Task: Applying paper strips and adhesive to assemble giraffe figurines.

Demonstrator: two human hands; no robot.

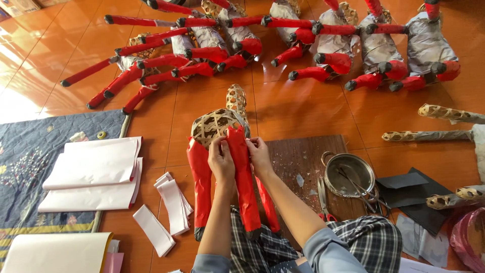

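Note:
A woven bamboo animal frame (217,124) lies across my lap, its legs wrapped in red paper (244,177). My left hand (221,159) presses the red paper on the middle leg near the woven body. My right hand (259,154) pinches the same paper strip from the other side. Both hands grip the top of that red leg.
Several finished paper-covered animal figures (323,45) with red legs lie in a row on the orange tiles. White paper sheets (96,172) and cut strips (172,202) lie at left. A metal bowl (349,174), scissors (323,199) on a wooden board (303,162) and black paper (404,184) lie at right.

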